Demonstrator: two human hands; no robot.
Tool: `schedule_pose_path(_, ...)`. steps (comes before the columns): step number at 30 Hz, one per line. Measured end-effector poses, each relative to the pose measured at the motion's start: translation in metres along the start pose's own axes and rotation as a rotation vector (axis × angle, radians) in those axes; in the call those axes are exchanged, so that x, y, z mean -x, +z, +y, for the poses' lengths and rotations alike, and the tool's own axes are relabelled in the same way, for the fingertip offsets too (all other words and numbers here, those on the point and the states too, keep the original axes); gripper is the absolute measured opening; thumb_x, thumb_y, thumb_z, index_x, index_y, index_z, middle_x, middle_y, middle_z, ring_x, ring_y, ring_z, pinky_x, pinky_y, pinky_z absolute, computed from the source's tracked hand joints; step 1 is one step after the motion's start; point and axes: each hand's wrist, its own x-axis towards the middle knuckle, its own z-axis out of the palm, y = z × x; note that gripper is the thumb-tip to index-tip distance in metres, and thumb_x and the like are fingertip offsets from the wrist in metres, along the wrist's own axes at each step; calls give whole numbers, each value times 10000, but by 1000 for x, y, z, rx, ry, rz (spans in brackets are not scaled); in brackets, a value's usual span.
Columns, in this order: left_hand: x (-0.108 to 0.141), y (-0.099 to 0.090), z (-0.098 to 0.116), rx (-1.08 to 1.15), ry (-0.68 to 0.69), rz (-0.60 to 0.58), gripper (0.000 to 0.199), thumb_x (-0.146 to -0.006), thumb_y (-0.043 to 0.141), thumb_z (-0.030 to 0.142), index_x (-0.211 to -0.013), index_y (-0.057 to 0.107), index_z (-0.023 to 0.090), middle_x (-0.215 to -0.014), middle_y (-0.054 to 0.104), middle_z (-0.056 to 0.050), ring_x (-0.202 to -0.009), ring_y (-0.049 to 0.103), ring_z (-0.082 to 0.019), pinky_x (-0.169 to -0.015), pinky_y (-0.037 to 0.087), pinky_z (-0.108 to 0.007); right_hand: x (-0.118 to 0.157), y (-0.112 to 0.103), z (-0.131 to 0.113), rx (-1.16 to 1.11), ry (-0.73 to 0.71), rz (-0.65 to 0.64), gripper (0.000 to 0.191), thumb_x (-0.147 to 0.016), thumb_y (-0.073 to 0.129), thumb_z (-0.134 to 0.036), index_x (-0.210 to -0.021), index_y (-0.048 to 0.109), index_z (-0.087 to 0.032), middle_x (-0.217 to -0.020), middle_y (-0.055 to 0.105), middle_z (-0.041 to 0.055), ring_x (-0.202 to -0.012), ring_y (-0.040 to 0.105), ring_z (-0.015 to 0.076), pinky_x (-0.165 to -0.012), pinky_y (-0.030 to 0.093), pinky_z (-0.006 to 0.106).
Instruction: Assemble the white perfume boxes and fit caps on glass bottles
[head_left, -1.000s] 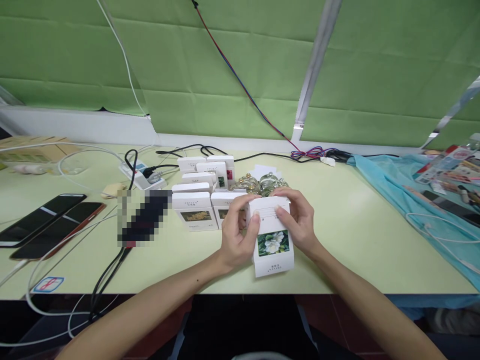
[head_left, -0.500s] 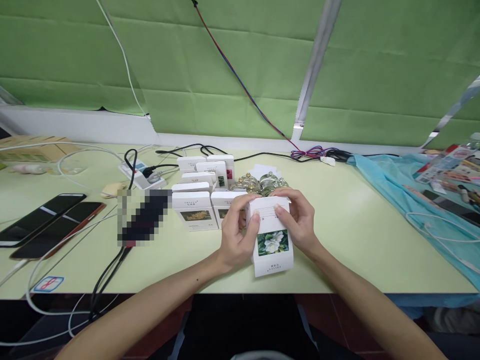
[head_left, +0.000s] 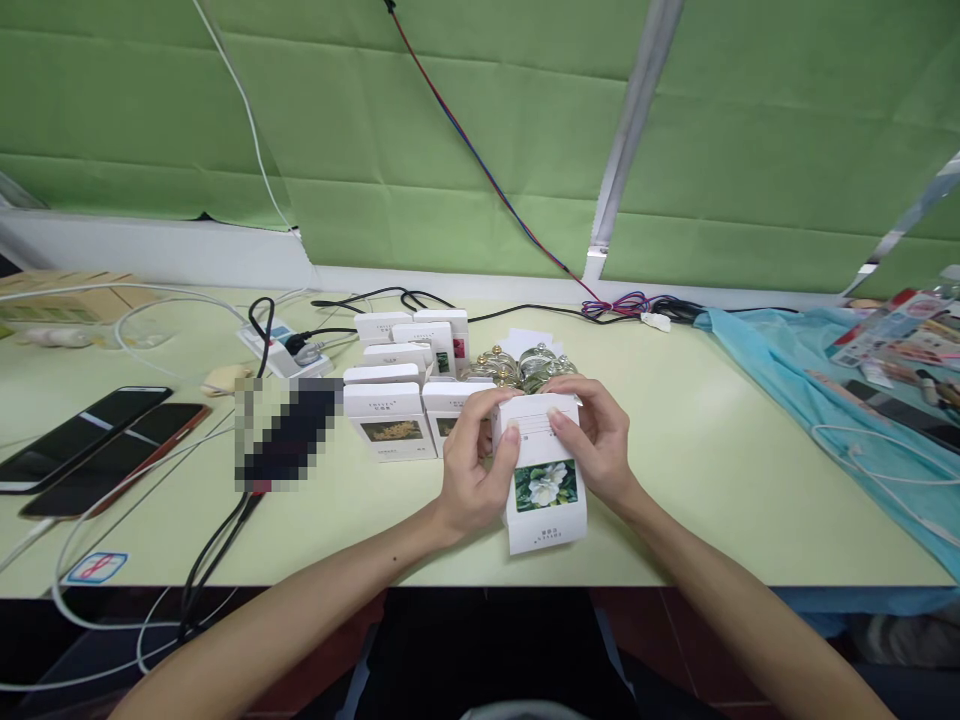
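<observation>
Between my two hands is a white box [head_left: 546, 487] printed with a white flower, its lettering upside down and a flap at its near end. My left hand [head_left: 480, 460] grips its left edge, thumb on the face. On the right edge, my right hand [head_left: 597, 438] holds it the same way, thumb pressed near the far end. The fingertips behind the box are hidden. Just beyond are gold and silver metal pieces [head_left: 517, 366]. Several white picture boxes [head_left: 386, 405] stand upright to the left of my hands.
Phones [head_left: 82, 440], a power strip [head_left: 281, 350] and loose cables lie on the left of the table [head_left: 720, 480]. Blue plastic sheeting [head_left: 795, 370] with assorted items covers the right side. A green curtain hangs behind.
</observation>
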Motion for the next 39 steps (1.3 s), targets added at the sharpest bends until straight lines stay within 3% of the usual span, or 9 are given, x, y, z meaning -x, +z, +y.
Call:
schedule_pose_path(10, 2, -1, -4, 9, -11, -17, 326, -995, 560, 194, -1319, 563, 224, -1213, 656, -96, -1141, 635, -220, -862, 568, -329, 0, 0, 0, -17, -1, 5, 141, -923, 691, -271, -1064, 684, -268, -1029, 690, 62, -991, 663, 232, -827, 559, 397)
schedule_pose_path(17, 2, -1, -6, 44, 53, -20, 303, -991, 543, 154, -1285, 574, 223, -1221, 653, -105, -1164, 627, -227, -944, 547, -380, -1, 0, 0, -29, -26, -3, 123, -929, 682, -239, -1048, 692, -269, -1018, 688, 60, -1013, 661, 230, -838, 549, 399)
schedule_pose_path(39, 2, 0, -6, 9, 36, -12, 251, -997, 543, 187, -1242, 577, 225, -1205, 664, -104, -1128, 636, -221, -867, 567, -361, -1, 1, -2, -9, 3, 12, 76, -922, 701, -302, -985, 689, -261, -997, 696, 67, -1005, 659, 235, -811, 550, 403)
